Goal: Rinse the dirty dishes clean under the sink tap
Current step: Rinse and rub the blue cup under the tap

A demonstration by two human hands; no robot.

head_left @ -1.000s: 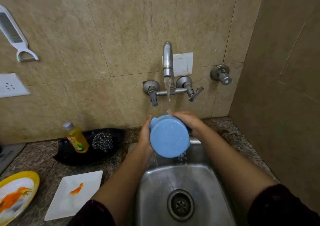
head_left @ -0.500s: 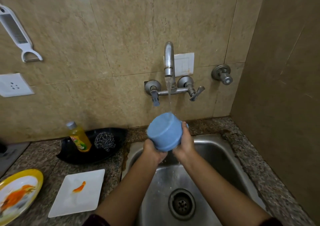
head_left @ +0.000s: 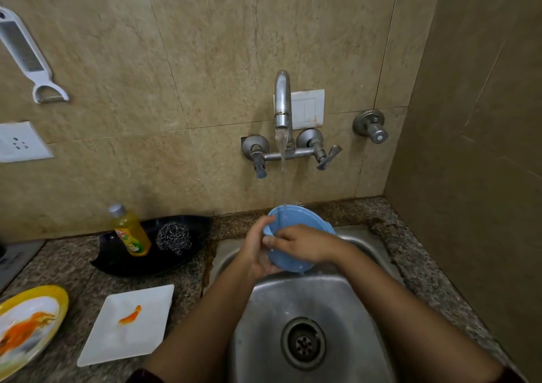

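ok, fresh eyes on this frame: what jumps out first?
The blue bowl held in both hands over the steel sink, mouth up, with the tap's stream running into it. Left hand cups its near side; right hand reaches over the rim. Next, orange smears on the white square plate and the yellow-rimmed plate, left counter.

bowl (head_left: 293,221) under tap (head_left: 283,101), over sink (head_left: 337,300)

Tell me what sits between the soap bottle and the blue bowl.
In the head view, a steel scrubber lies on the black tray, between the soap bottle and the blue bowl.
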